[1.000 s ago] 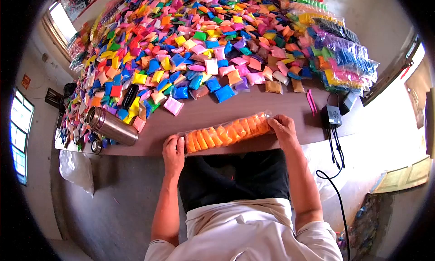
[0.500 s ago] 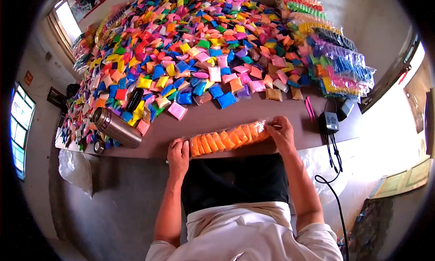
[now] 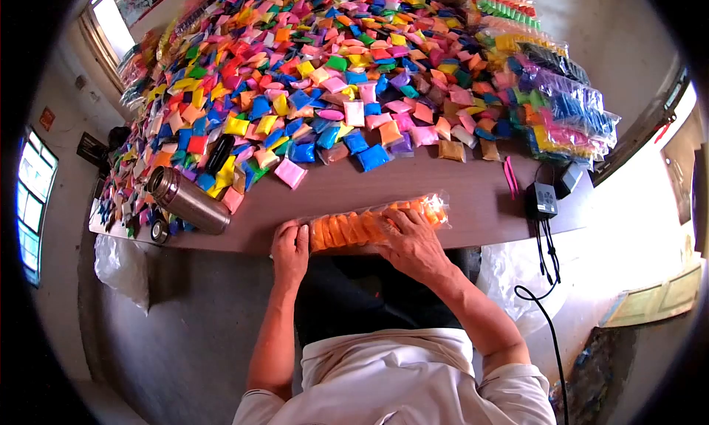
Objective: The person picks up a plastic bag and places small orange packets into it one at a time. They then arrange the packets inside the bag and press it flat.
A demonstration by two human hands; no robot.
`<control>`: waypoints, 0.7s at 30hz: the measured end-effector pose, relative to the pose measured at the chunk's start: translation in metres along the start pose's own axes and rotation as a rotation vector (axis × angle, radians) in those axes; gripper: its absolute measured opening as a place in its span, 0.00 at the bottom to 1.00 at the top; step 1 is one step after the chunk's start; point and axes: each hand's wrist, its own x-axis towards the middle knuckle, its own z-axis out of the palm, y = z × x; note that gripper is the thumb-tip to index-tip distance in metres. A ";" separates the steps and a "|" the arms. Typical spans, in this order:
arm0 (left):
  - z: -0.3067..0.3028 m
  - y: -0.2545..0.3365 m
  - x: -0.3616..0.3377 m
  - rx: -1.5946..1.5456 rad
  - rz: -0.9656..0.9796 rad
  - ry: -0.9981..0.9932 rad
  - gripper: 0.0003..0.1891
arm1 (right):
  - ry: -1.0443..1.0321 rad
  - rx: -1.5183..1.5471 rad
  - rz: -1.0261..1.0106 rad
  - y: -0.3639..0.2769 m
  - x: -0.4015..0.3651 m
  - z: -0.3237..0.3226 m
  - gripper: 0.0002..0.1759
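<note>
A long clear plastic bag filled with a row of orange packets (image 3: pixel 346 231) lies along the near edge of the table. My left hand (image 3: pixel 291 249) is closed on its left end, thumb on top. Over the right part of the bag, my right hand (image 3: pixel 410 242) has its fingers bent down onto the orange packets; the thumb is largely hidden. The bag's loose clear end (image 3: pixel 441 209) sticks out to the right, past my right hand.
A big heap of small coloured packets (image 3: pixel 295 85) covers the back of the table (image 3: pixel 450 185). Filled clear bags (image 3: pixel 569 107) are stacked at right. A steel flask (image 3: pixel 188 202) lies at left, beside its cap (image 3: pixel 159 231). Pink tweezers (image 3: pixel 510 177) and a black cabled box (image 3: pixel 543 201) sit at right.
My right hand has let go of the bag's right end and moved left onto the orange packets. My left hand stays on the left end.
</note>
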 end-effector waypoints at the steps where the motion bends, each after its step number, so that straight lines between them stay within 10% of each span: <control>1: 0.002 -0.005 0.000 -0.018 -0.005 -0.007 0.13 | -0.024 -0.039 -0.014 0.003 -0.002 0.007 0.21; 21: 0.005 -0.017 -0.004 -0.199 -0.253 -0.085 0.20 | -0.118 -0.185 0.057 0.005 -0.004 0.041 0.26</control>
